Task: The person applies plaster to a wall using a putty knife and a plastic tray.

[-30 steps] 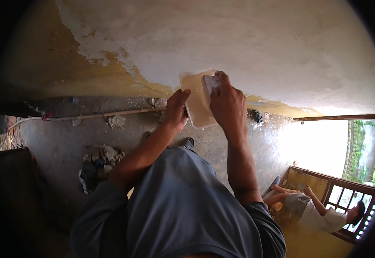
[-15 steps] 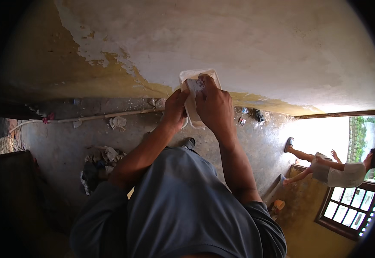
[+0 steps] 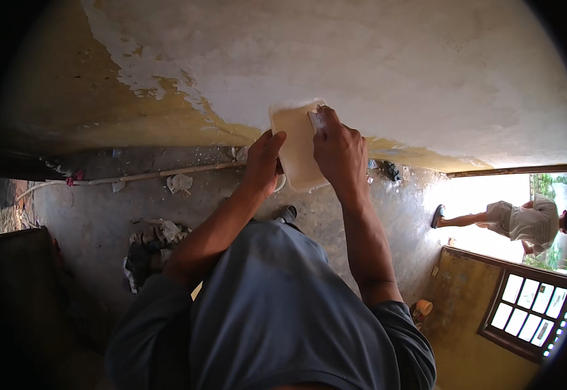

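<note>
My left hand [image 3: 264,162] is closed on the left side of a shallow white rectangular tray [image 3: 300,153], its thumb over the rim. The tray's inside looks coated off-white. A putty scraper [image 3: 315,121] with a pale, smeared blade sits in my closed right hand [image 3: 340,153], at the tray's upper right rim. My fingers hide most of the scraper. Just beyond the tray rises a wall [image 3: 374,58], coated whitish, with yellow showing along its lower part and ragged flaking edges at the left.
Along the wall's foot at the left lies a long pale pole [image 3: 160,175]. A heap of rags [image 3: 157,244] and scraps of paper [image 3: 179,184] are on the grey floor. At the right, a person [image 3: 524,218] stands in a bright doorway beside a barred window [image 3: 527,307]. An orange container [image 3: 424,307] is nearby.
My right hand and the scraper have moved right, from over the tray's middle to its right rim, uncovering its inside. The person at the doorway has turned and stepped farther out.
</note>
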`<state>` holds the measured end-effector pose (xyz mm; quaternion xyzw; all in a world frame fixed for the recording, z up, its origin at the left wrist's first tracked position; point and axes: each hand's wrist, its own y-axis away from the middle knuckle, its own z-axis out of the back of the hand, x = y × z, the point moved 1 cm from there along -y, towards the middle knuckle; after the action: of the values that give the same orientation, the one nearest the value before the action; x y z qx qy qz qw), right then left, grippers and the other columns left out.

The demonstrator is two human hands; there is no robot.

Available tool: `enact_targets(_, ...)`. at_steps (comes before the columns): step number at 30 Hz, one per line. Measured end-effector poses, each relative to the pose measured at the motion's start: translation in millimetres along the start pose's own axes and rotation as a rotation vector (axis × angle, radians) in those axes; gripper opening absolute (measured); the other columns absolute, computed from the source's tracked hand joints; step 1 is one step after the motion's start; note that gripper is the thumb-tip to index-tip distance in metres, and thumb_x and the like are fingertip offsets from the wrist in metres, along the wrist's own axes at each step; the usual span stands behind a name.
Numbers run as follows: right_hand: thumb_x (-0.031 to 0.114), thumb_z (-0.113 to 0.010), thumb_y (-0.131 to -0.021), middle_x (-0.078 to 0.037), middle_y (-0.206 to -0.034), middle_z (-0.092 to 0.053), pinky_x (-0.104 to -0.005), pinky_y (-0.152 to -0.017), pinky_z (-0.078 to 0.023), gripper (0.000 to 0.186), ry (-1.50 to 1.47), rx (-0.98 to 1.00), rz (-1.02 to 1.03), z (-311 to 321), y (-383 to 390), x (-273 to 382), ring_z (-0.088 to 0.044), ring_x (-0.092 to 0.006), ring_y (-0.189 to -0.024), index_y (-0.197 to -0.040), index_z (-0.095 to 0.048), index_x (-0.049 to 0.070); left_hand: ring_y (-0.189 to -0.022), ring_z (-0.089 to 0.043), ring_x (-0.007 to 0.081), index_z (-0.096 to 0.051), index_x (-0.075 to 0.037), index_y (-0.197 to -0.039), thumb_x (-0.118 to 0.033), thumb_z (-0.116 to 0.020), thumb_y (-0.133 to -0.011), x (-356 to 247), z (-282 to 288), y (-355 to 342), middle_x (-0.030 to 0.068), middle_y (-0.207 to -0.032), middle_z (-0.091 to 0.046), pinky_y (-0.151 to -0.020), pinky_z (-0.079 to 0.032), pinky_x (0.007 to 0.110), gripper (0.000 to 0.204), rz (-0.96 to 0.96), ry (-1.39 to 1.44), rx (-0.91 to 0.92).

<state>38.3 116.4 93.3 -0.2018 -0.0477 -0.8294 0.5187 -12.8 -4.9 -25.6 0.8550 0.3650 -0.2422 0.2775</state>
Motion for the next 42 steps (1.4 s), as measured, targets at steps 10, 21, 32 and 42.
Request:
enact_targets(10, 0.013, -0.061, -0.083, -0.023, -0.085, -0.07, -0.0475, -0.072, -0.055, 0.037, -0.203, 0.004, 0.035, -9.1, 10.1, 15.1, -0.069, -0.039, -0.08, -0.12, -0.062, 0.008, -0.073, -0.069, 0.0123, -0.06, -0.004, -0.118, -0.03, -0.062, -0.096, 0.2, 5.7, -6.1, 0.0052, -0.094, -0.068, -0.055, -0.057, 0.024, 0.034, 0.061, 0.003, -0.053)
enact_targets(21, 0.017, -0.063, -0.078, -0.021, -0.081, -0.07, -0.0446, -0.07, -0.054, 0.036, -0.485, 0.013, -0.126, -23.5, -5.6, -21.4, -0.07, -0.0372, -0.076, -0.111, -0.063, 0.0, -0.084, -0.07, 0.0144, -0.06, -0.004, -0.121, -0.037, -0.066, -0.093, -0.2, 7.3, -10.5, 0.0061, -0.1, -0.068, -0.068, -0.061, 0.03, 0.044, 0.054, -0.029, -0.002)
enact_targets(32, 0.013, -0.068, -0.083, -0.015, -0.084, -0.073, -0.0325, -0.067, -0.054, 0.036, -0.848, 0.148, -0.227, -31.2, -12.7, -41.4, -0.069, -0.0186, -0.074, -0.114, -0.062, -0.004, -0.083, -0.07, 0.015, -0.059, -0.003, -0.122, -0.035, -0.065, -0.094, -2.5, 8.3, -17.4, 0.0066, -0.102, -0.068, -0.069, -0.062, 0.031, 0.043, 0.084, -0.074, -0.01)
enact_targets(42, 0.011, -0.067, -0.09, -0.009, -0.088, -0.069, -0.0253, -0.062, -0.05, 0.022, -1.239, 0.069, -0.487, -26.3, -7.9, -103.7, -0.063, -0.0096, -0.072, -0.105, -0.06, -0.003, -0.108, -0.065, 0.0233, -0.049, 0.001, -0.13, -0.037, -0.064, -0.093, -11.9, 11.0, -28.2, 0.0131, -0.119, -0.063, -0.092, -0.056, 0.039, 0.054, 0.083, -0.056, -0.005)
